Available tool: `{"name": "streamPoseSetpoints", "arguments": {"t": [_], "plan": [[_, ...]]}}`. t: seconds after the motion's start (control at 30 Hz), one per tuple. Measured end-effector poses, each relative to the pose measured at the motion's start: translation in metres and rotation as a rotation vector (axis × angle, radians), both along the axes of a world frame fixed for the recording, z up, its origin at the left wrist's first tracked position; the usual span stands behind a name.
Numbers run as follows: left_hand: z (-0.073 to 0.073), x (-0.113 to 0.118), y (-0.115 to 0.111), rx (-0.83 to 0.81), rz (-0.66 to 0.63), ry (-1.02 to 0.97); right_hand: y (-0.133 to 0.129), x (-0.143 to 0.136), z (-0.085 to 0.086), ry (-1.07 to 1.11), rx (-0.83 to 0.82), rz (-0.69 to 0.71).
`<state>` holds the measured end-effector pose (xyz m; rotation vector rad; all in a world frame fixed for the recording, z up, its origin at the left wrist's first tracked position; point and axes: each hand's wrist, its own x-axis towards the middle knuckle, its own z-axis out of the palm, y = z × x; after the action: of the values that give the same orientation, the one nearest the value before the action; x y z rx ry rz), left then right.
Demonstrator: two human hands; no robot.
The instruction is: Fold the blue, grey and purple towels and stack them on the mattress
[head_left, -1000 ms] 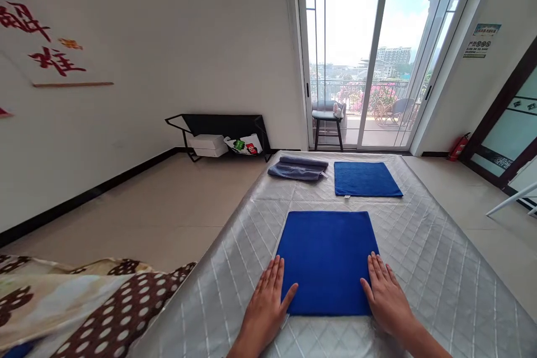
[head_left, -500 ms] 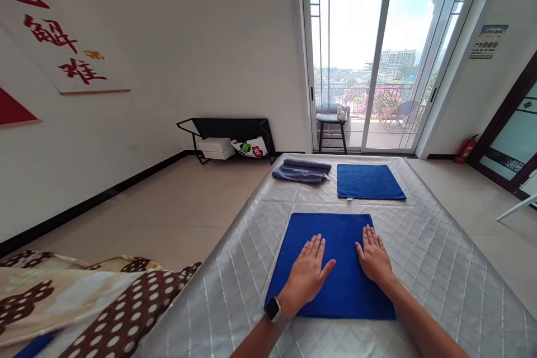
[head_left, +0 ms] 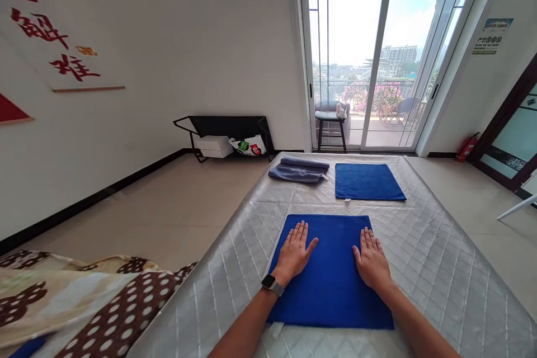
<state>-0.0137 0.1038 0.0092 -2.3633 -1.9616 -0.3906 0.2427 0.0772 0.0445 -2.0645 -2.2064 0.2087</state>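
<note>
A blue cloth [head_left: 331,274] lies flat on the silver quilted surface [head_left: 226,291] in front of me. On its upper left part rests my left hand [head_left: 293,253], palm down, fingers stretched out, with a watch on the wrist. My right hand [head_left: 372,260] lies palm down along the cloth's right edge, its fingers extended and the thumb a little apart. Neither hand holds anything. Farther back, a second blue cloth [head_left: 369,182] is spread flat, and to its left sits a folded grey-blue cloth [head_left: 298,170].
A patterned brown and cream blanket [head_left: 126,307] is at the lower left. Beyond the surface stand a black rack [head_left: 229,123] against the wall, a sliding glass door [head_left: 380,56] and a red fire extinguisher [head_left: 467,147] at the right.
My left hand has slid left and slightly up across the near cloth. My right hand has barely moved. A white tag now shows at the cloth's near left corner.
</note>
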Motion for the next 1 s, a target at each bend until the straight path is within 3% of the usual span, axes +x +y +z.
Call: {"name": "streamPoseSetpoints", "arguments": {"t": [0.1,0.17,0.3,0.53,0.77,0.87,1.0], "plan": [[-0.007,-0.040,0.005,0.023,0.109,-0.010,-0.001,0.001,-0.001,-0.004,-0.017,-0.002],[-0.012,-0.051,0.007,0.040,0.116,-0.018,-0.002,0.002,-0.001,-0.010,-0.029,0.001],[-0.014,-0.049,0.007,0.012,0.098,-0.019,0.005,0.004,0.002,-0.040,-0.052,0.006],[-0.011,-0.043,0.005,-0.005,0.127,-0.049,0.053,0.001,0.014,-0.030,-0.017,0.017],[-0.006,-0.049,0.005,-0.010,0.119,-0.030,0.063,0.003,0.005,-0.020,0.002,-0.019],[0.003,-0.032,0.003,-0.008,0.067,-0.021,0.063,0.002,0.001,0.000,0.022,-0.016],[0.021,0.035,0.007,0.008,-0.236,-0.021,0.063,0.002,0.001,0.000,0.036,-0.013]]}}
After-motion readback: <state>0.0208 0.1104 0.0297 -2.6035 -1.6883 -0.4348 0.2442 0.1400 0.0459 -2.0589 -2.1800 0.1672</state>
